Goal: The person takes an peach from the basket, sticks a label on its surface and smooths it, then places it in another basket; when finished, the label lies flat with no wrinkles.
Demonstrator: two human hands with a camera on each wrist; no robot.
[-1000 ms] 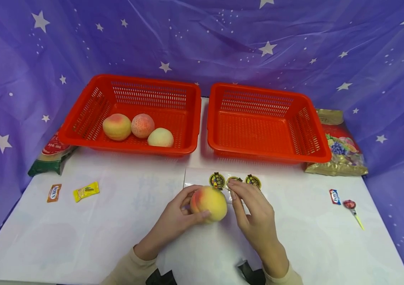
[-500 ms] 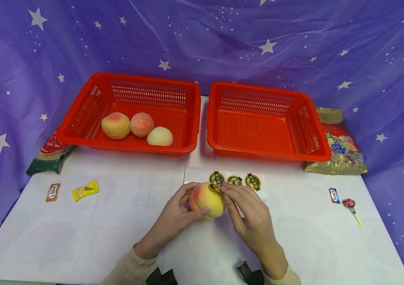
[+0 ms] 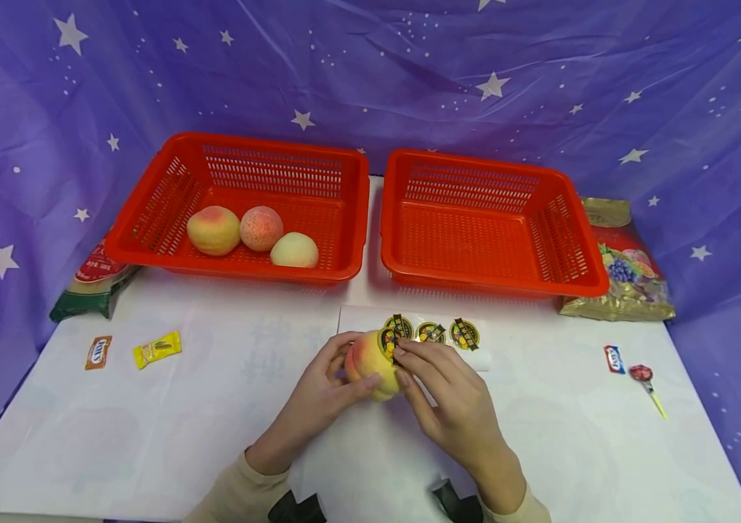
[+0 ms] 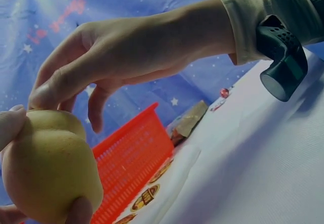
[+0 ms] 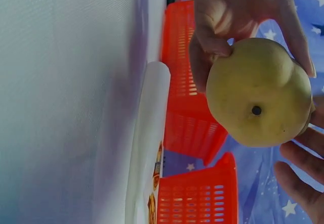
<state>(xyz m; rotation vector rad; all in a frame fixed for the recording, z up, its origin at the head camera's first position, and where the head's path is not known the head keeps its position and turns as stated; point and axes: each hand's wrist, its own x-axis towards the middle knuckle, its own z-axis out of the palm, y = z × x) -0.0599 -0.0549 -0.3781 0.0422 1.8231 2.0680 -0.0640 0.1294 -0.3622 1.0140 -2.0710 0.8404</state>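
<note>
My left hand [image 3: 318, 388] holds a yellow peach [image 3: 365, 356] with a red blush, thumb in front and fingers behind, over the table. A round black and yellow sticker [image 3: 388, 344] lies against the peach's upper right side. The fingertips of my right hand [image 3: 455, 403] press at the sticker's right edge, with the thumb lower down on the fruit. In the right wrist view the peach [image 5: 258, 97] shows its underside with a small dark spot. Just behind the hands lies a white sheet [image 3: 356, 318] bearing three more stickers, one partly overlapped by the peach.
Two red baskets stand at the back; the left basket [image 3: 259, 272] contains three peaches, the right basket [image 3: 488, 282] none. Snack bags flank them, a green one [image 3: 92, 287] left and a gold one [image 3: 625, 290] right. Wrapped candies [image 3: 158, 350] and a lollipop [image 3: 642, 374] lie toward the sides.
My right hand has moved left and slightly down, bringing the sticker from beside the peach onto its surface. The sticker now faces up flat, and the peach has shifted slightly left.
</note>
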